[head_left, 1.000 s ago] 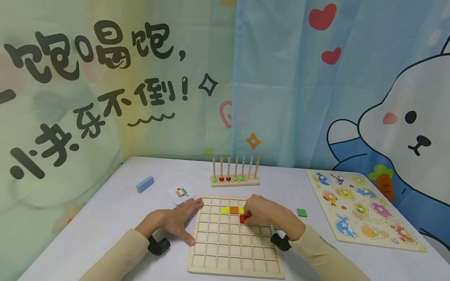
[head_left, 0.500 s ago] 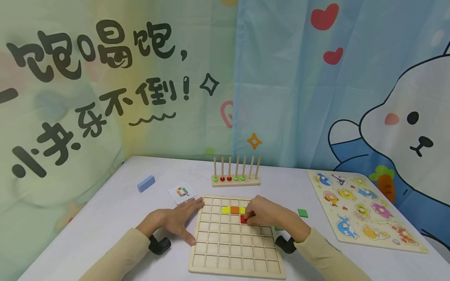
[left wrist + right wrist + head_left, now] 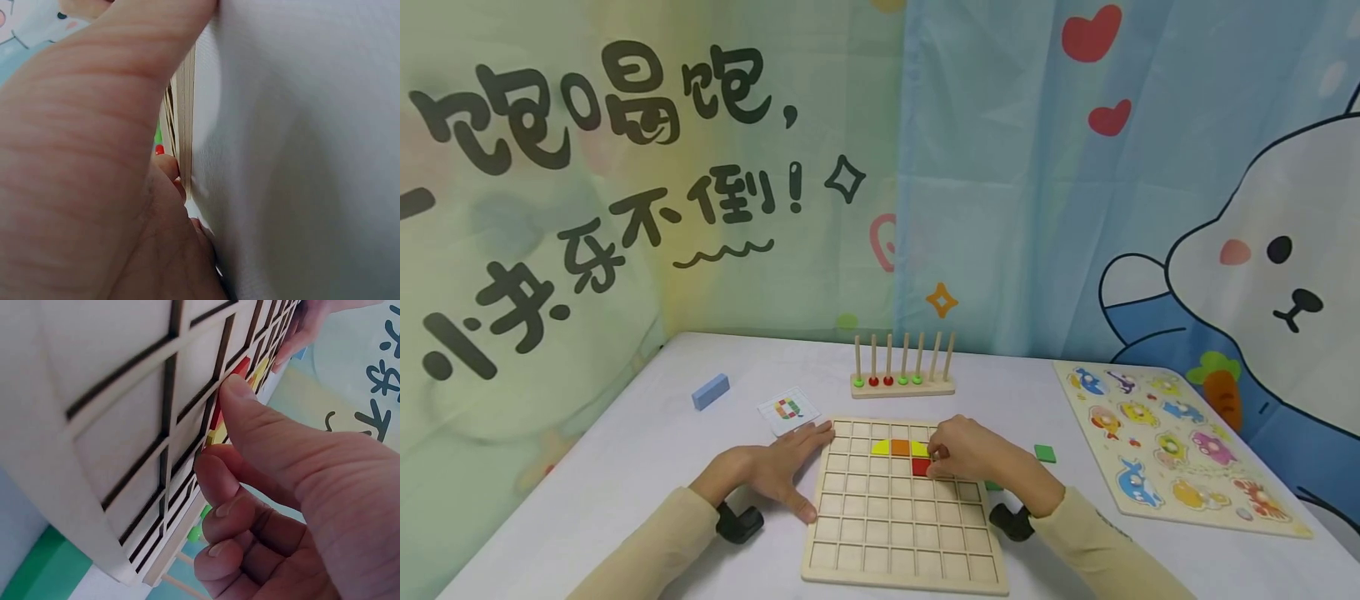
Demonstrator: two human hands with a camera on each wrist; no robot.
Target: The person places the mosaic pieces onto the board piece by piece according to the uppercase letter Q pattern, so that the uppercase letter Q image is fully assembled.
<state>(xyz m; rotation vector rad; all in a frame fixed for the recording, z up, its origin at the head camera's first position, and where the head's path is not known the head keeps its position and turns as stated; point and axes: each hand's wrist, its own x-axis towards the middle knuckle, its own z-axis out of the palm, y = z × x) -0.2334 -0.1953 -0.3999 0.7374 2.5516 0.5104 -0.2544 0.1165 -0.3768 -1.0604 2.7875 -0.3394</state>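
A wooden grid board [image 3: 891,531] lies on the white table. In its upper rows sit a yellow quarter-round tile [image 3: 881,448], an orange square tile [image 3: 900,448], and a second yellow tile [image 3: 920,449]. Below that last one is a red square tile [image 3: 920,467], its right edge at my right hand [image 3: 973,454]. My right thumb touches the red tile in the right wrist view, the curled index finger close beside it. Spread along the board's left edge, my left hand [image 3: 778,471] rests with straight fingers. The left wrist view mostly shows my palm and thumb [image 3: 81,156].
Behind the board stand a pegged rack [image 3: 902,388] with green and red beads and a pattern card [image 3: 788,411]. A blue block [image 3: 711,392] lies left. Green tiles [image 3: 1045,453] lie right of the board, near an animal puzzle board [image 3: 1180,450].
My right hand has shifted slightly right, uncovering more of the red tile and the yellow tile above it. The left hand keeps its place at the board's edge.
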